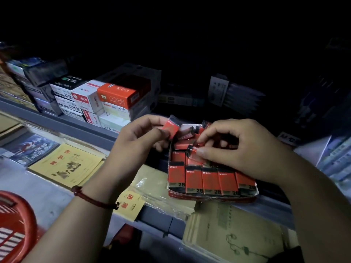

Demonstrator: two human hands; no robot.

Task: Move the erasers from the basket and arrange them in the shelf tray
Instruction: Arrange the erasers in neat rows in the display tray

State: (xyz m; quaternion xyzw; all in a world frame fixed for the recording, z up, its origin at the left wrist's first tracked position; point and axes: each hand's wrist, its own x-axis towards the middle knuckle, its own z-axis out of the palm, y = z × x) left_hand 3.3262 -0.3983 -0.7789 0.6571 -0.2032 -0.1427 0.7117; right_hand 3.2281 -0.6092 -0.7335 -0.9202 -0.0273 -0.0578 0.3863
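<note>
Low in the lower left of the frame sat the red basket (pixel 17 224), beside the person's left forearm with its red cord bracelet (pixel 91 199). At mid-frame the left hand (pixel 136 141) pinched a red eraser (pixel 171 128) above the back of the shelf tray (pixel 199 196). The right hand (pixel 243 149), near but apart, pinched a second eraser (pixel 193 150) over the tray's middle. A neat row of 2B erasers (pixel 210 180) stood along the tray's front, with loose ones heaped behind. Yellow notebooks (pixel 66 166) lay to its left, and stacked boxes (pixel 106 99) filled the upper left.
</note>
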